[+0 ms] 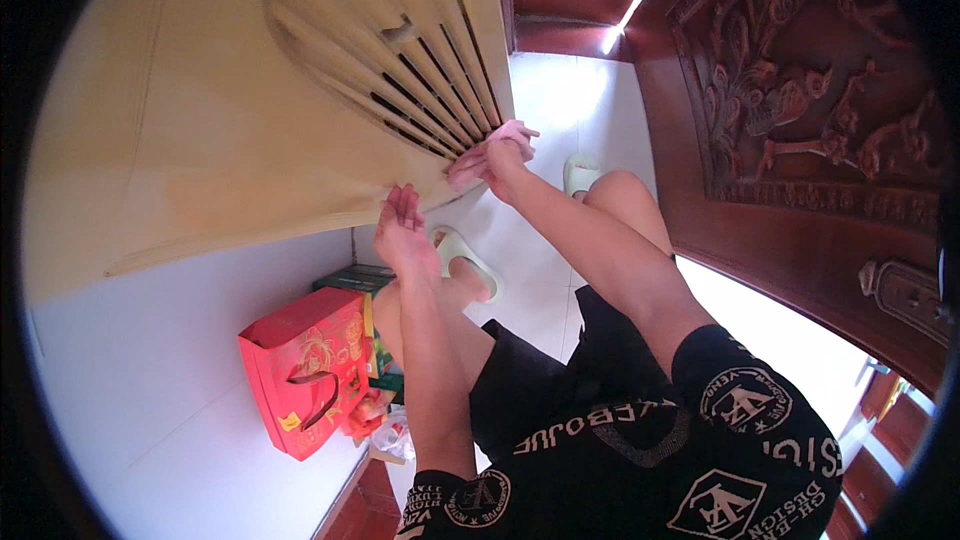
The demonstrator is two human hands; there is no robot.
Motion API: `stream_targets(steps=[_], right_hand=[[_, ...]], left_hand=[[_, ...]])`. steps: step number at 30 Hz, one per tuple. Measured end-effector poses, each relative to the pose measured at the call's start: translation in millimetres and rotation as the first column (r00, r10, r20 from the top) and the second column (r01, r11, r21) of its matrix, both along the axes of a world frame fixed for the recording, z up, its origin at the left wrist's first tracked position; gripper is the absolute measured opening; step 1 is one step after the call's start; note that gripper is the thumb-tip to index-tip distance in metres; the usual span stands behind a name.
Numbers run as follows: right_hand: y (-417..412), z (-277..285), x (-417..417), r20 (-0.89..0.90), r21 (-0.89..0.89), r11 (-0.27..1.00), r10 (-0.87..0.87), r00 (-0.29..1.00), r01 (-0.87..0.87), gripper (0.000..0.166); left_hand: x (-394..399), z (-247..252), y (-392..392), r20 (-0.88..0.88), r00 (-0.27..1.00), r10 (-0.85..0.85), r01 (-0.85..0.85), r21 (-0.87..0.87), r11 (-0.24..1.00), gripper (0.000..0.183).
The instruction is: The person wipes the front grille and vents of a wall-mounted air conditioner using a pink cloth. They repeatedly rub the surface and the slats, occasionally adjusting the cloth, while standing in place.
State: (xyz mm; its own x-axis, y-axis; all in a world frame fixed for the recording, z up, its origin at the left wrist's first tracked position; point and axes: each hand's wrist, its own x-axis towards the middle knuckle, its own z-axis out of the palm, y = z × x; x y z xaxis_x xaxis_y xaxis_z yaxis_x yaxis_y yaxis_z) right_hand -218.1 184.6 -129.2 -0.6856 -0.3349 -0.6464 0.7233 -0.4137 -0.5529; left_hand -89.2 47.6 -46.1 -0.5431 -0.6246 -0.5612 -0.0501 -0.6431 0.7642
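Before me stands a tall cream cabinet [225, 135], apparently a floor-standing air conditioner, with a slatted vent grille [420, 67]. My right hand [507, 157] presses a pink cloth [469, 167] against the narrow lower end of the slats, by the cabinet's corner. Part of the cloth sticks out past the fingers. Close to the cabinet's near bottom edge is my left hand [405, 229], palm turned up, fingers stretched out and nothing visible in it. Whether its fingertips touch the edge is hard to tell.
A red gift bag [307, 367] with a brown handle stands left of my leg, with green boxes [356, 277] and plastic bags [391, 435] beside it. On the right rises a carved dark-red wooden door [795, 112]. Pale slippers [480, 281] are on my feet on white floor tiles [544, 255].
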Motion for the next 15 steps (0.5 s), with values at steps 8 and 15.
stream_targets(steps=[8, 15], right_hand=[[22.8, 63.6, 21.7, -0.656, 0.385, 0.877, 0.041, 0.753, 0.287, 0.012], [33.3, -27.4, -30.0, -0.322, 0.355, 0.925, -0.018, 0.946, 0.138, 0.036]], left_hand=[[9.8, 8.9, -1.4, -0.002, 1.000, -0.023, 0.023, -0.043, 0.999, 0.035], [-6.0, 9.8, 10.2, 0.040, 0.996, -0.083, 0.085, -0.039, 0.996, 0.035]])
